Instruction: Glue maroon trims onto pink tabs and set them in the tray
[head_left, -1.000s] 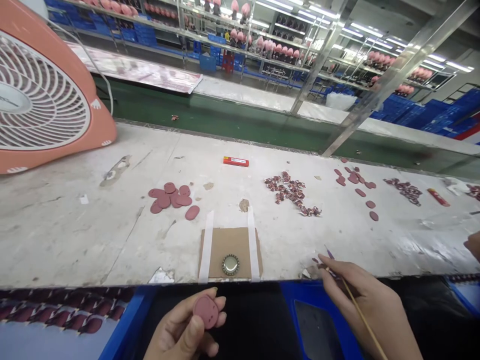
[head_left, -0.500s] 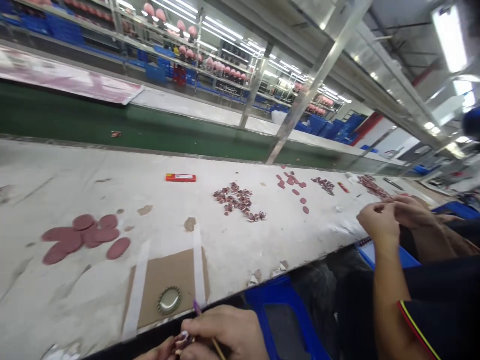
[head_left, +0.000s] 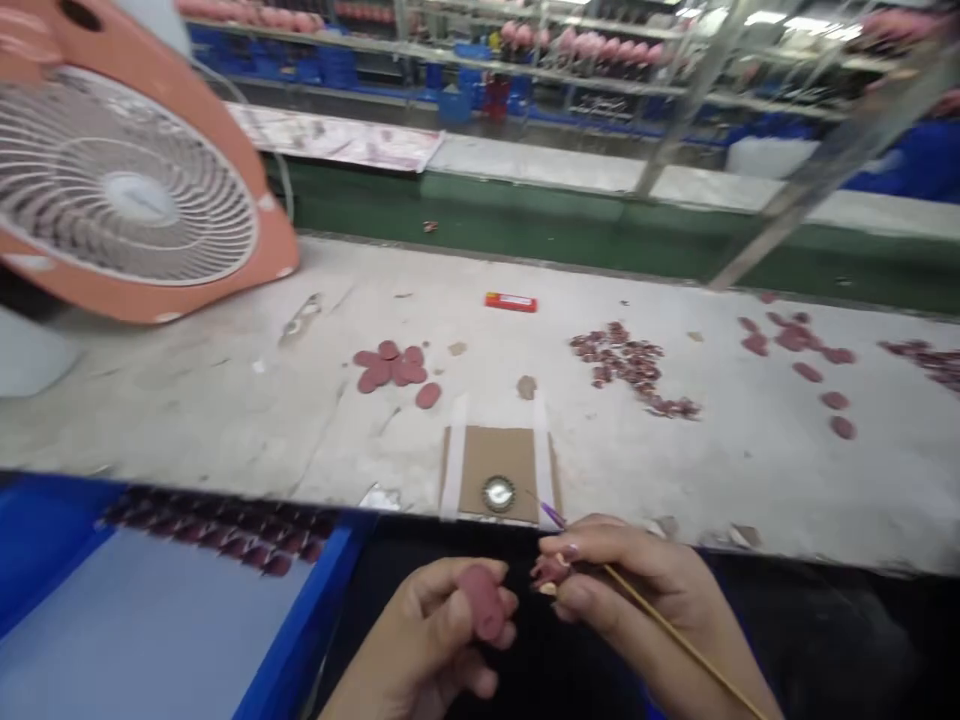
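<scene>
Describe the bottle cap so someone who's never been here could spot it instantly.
From the orange fan, look right to the near edge of the whitish table: two white tape strips cross a brown cardboard. On it sits the bottle cap, shiny and tooth-edged, unlike the dull reddish ovals.

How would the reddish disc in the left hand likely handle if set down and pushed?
The reddish disc, pinched in the left hand, is likely stiff, showing no sag. It looks thin, so probably light. Its flat oval shape suggests sliding rather than rolling.
</scene>
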